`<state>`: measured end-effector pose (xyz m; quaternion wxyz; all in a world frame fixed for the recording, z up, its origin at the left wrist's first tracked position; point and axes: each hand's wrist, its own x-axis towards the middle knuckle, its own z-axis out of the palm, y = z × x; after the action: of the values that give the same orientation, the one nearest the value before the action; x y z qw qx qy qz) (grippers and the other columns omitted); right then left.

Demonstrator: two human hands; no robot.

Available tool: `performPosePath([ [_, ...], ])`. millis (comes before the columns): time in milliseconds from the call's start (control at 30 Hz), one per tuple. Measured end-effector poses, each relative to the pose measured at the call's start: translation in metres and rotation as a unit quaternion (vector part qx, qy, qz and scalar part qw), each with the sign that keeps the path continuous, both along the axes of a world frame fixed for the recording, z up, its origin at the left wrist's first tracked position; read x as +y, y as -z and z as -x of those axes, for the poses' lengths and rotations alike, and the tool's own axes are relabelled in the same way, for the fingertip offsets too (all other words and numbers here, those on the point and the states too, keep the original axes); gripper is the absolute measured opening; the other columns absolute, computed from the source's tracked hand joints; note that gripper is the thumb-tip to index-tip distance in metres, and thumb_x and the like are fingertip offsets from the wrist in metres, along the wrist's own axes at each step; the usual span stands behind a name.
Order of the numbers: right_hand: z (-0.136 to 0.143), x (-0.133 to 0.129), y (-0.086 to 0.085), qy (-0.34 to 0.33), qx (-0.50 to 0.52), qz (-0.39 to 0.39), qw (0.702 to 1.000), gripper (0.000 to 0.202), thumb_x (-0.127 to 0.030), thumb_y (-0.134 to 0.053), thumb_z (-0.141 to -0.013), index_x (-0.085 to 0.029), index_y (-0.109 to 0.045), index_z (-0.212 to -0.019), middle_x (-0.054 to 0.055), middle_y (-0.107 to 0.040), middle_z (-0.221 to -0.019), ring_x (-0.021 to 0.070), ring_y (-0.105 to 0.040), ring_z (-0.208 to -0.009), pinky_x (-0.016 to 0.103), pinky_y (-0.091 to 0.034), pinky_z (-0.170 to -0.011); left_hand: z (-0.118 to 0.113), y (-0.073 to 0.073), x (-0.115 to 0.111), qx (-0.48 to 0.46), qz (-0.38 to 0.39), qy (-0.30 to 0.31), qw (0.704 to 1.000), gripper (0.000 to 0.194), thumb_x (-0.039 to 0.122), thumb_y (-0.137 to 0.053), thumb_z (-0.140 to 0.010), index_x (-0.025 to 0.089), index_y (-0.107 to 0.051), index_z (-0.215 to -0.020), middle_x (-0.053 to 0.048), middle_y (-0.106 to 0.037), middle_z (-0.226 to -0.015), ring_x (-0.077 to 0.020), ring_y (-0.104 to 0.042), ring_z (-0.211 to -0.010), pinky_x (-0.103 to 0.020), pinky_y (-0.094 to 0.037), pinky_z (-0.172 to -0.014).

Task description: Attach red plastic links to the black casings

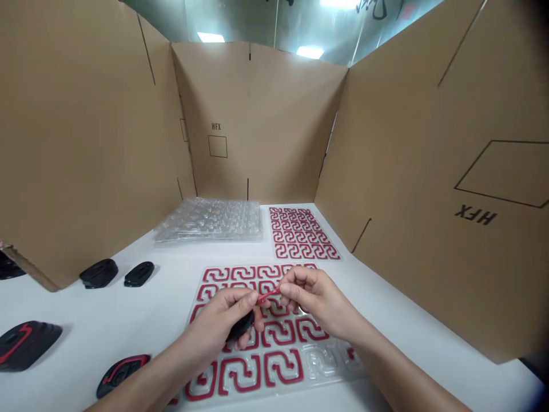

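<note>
My left hand [229, 320] is closed around a black part [240, 327], mostly hidden by the palm and fingers. Its thumb and index finger also pinch one end of a thin red strip [269, 295]. The strip's other end is between the thumb and fingers of my right hand [306, 292], so it spans the short gap between the hands. Beneath both hands lies a clear tray [322, 361] with rows of curved red pieces [283, 367]. A few cavities at its near right hold no red piece.
Black parts [99, 273] stand on the white table [167, 312] at the left, two with red inlays [19, 343]. Stacked clear trays [214, 220] and another tray of red pieces [300, 233] lie farther back. Cardboard walls [266, 120] enclose the back and sides.
</note>
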<state>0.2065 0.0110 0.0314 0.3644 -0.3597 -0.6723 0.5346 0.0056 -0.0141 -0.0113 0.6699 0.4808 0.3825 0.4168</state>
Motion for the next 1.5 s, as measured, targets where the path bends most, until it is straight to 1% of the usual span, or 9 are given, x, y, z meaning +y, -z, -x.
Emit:
performPosePath([
  [133, 0.0045, -0.0022, 0.002, 0.027, -0.028, -0.023, 0.999, 0.035, -0.049, -0.064, -0.085, -0.017, -0.06, -0.072, 0.0, -0.062, -0.065, 0.0126, -0.056, -0.06, 0.025, -0.046, -0.059, 0.0008, -0.0011, -0.001, 0.019, -0.006, 0.002, 1.0, 0.042, 0.056, -0.064, -0.079, 0.014, -0.067, -0.083, -0.001, -0.065, -0.061, -0.0056, -0.046, -0.036, -0.017, -0.029, -0.036],
  [333, 0.0063, -0.0027, 0.0024, 0.027, -0.034, -0.007, 0.999, 0.038, -0.052, -0.064, -0.083, -0.018, -0.059, -0.068, -0.001, -0.06, -0.059, 0.0128, -0.056, -0.056, 0.025, -0.045, -0.055, 0.003, -0.0032, -0.0013, 0.047, -0.027, 0.0, 0.999, 0.034, 0.048, -0.064, -0.082, 0.015, -0.066, -0.076, 0.0, -0.064, -0.061, -0.0062, -0.048, -0.038, -0.017, -0.032, -0.038],
  [467, 0.0045, -0.0021, 0.0015, 0.029, -0.035, -0.021, 0.999, 0.036, -0.05, -0.065, -0.084, -0.018, -0.06, -0.068, 0.0, -0.062, -0.059, 0.0132, -0.057, -0.057, 0.025, -0.045, -0.056, 0.0033, -0.0035, -0.0014, 0.017, -0.02, 0.003, 1.0, 0.035, 0.049, -0.065, -0.081, 0.015, -0.07, -0.085, -0.001, -0.065, -0.062, -0.007, -0.049, -0.038, -0.018, -0.031, -0.037],
  [700, 0.0049, -0.0042, -0.003, 0.055, -0.011, -0.033, 0.998, 0.034, -0.045, -0.066, -0.083, -0.019, -0.056, -0.063, -0.003, -0.056, -0.055, 0.011, -0.05, -0.052, 0.024, -0.04, -0.051, 0.0057, -0.0085, -0.0047, -0.008, -0.013, 0.031, 0.999, 0.035, 0.046, -0.063, -0.083, 0.015, -0.072, -0.096, -0.003, -0.068, -0.07, -0.0064, -0.052, -0.04, -0.018, -0.033, -0.04],
  [1033, 0.005, -0.0054, -0.0033, 0.06, -0.003, -0.029, 0.998, 0.031, -0.042, -0.069, -0.081, -0.018, -0.058, -0.064, -0.003, -0.059, -0.055, 0.011, -0.051, -0.052, 0.024, -0.039, -0.052, 0.0085, -0.0076, -0.0068, 0.034, -0.03, 0.053, 0.998, 0.033, 0.045, -0.063, -0.085, 0.016, -0.073, -0.096, -0.002, -0.066, -0.071, -0.0057, -0.053, -0.042, -0.018, -0.034, -0.043],
  [1267, 0.0035, -0.005, -0.0038, 0.053, -0.031, -0.046, 0.997, 0.03, -0.038, -0.066, -0.084, -0.018, -0.058, -0.064, -0.002, -0.059, -0.056, 0.0113, -0.053, -0.053, 0.023, -0.041, -0.052, 0.0076, -0.0061, -0.0053, 0.053, -0.036, 0.039, 0.997, 0.032, 0.044, -0.061, -0.085, 0.014, -0.071, -0.091, -0.002, -0.066, -0.069, -0.0064, -0.052, -0.042, -0.018, -0.035, -0.043],
  [1367, 0.0009, -0.004, -0.0007, 0.06, -0.093, -0.146, 0.983, 0.016, -0.03, -0.064, -0.087, -0.017, -0.066, -0.08, 0.001, -0.066, -0.071, 0.0138, -0.059, -0.065, 0.025, -0.046, -0.061, 0.0057, -0.0065, -0.004, 0.073, -0.049, 0.015, 0.996, 0.03, 0.041, -0.058, -0.086, 0.014, -0.07, -0.087, -0.002, -0.066, -0.069, -0.0064, -0.051, -0.042, -0.018, -0.035, -0.042],
  [1433, 0.0, -0.004, 0.0015, 0.054, -0.137, -0.254, 0.956, 0.013, -0.023, -0.065, -0.087, -0.018, -0.07, -0.097, 0.004, -0.068, -0.088, 0.0158, -0.062, -0.079, 0.027, -0.048, -0.073, 0.0042, -0.0066, -0.0038, 0.097, -0.055, 0.007, 0.994, 0.029, 0.04, -0.057, -0.086, 0.014, -0.07, -0.084, -0.001, -0.066, -0.069, -0.0063, -0.05, -0.041, -0.018, -0.034, -0.042],
  [1500, 0.0002, -0.0045, 0.0025, 0.024, -0.175, -0.324, 0.929, 0.014, -0.018, -0.064, -0.088, -0.02, -0.072, -0.099, 0.004, -0.068, -0.093, 0.0158, -0.062, -0.084, 0.028, -0.048, -0.078, 0.0032, -0.0058, -0.0045, 0.116, -0.058, 0.025, 0.991, 0.03, 0.041, -0.058, -0.085, 0.014, -0.07, -0.083, -0.001, -0.066, -0.068, -0.0064, -0.049, -0.041, -0.018, -0.033, -0.041],
])
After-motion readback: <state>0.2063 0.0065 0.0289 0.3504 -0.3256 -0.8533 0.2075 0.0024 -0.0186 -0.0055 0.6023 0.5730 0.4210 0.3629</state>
